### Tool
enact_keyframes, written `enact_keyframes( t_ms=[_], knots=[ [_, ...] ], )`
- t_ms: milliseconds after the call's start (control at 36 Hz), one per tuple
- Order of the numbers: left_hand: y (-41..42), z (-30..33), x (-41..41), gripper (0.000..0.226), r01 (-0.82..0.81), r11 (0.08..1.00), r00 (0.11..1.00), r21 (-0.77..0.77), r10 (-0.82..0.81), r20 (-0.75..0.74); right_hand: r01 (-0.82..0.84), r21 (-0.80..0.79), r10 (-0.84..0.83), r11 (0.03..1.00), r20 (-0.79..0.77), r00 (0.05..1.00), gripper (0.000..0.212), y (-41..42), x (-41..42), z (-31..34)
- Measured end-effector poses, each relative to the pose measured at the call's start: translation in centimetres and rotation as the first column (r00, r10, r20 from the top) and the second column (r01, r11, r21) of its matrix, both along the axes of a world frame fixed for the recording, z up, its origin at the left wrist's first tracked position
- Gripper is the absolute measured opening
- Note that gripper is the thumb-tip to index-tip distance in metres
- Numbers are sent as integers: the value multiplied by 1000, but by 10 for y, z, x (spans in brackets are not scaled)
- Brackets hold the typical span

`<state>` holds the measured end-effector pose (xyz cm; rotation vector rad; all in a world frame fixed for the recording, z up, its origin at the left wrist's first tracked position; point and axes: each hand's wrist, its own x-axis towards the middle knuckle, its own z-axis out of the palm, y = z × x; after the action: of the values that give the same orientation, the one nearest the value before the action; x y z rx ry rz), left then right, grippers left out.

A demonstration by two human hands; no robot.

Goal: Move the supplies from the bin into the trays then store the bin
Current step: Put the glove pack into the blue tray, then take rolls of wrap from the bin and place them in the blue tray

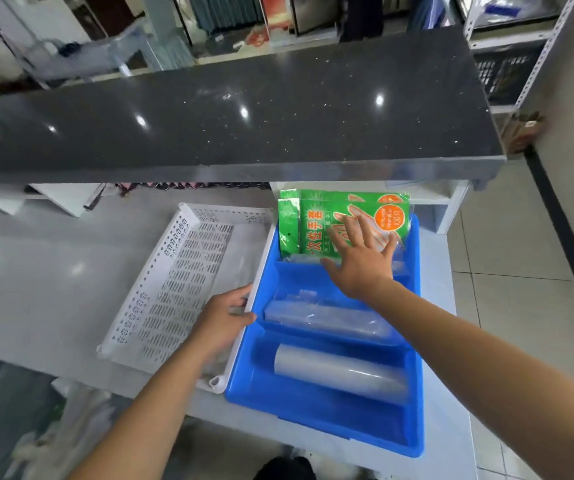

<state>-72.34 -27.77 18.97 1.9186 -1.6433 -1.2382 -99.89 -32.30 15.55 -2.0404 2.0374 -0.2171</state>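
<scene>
Nearest in the blue tray (417, 410), a roll of clear film (341, 372) lies across the front compartment, and a second clear roll (327, 318) lies in the compartment behind it. To the left, touching the tray, stands the white perforated bin (174, 282); it looks almost emptied, though something clear and hard to make out may remain at its near right corner. The left hand (223, 318) grips the bin's right rim, fingers curled over the edge. Farther back, the right hand (361, 265) lies with fingers spread flat against the green glove packets (316, 223), which stand upright in the tray's far compartment. So the moving of supplies seems close to finished; storing the bin is not yet done, and the left hand looks placed for that. The grey counter (36, 271) carries both.
</scene>
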Motion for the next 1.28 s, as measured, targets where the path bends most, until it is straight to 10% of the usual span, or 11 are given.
enact_keyframes(
  t_ms=[750,972,1278],
  knots=[
    [32,13,59,63,190,957,976,-221,-208,-62,106,-24,-87,994,403,911,57,163,180,93],
    [153,-1,243,56,-103,856,994,-507,77,-72,-35,26,19,999,465,885,55,216,315,83],
    [262,-58,396,72,-520,853,850,-50,522,73,-558,291,475,777,311,823,56,210,471,69]
  ],
)
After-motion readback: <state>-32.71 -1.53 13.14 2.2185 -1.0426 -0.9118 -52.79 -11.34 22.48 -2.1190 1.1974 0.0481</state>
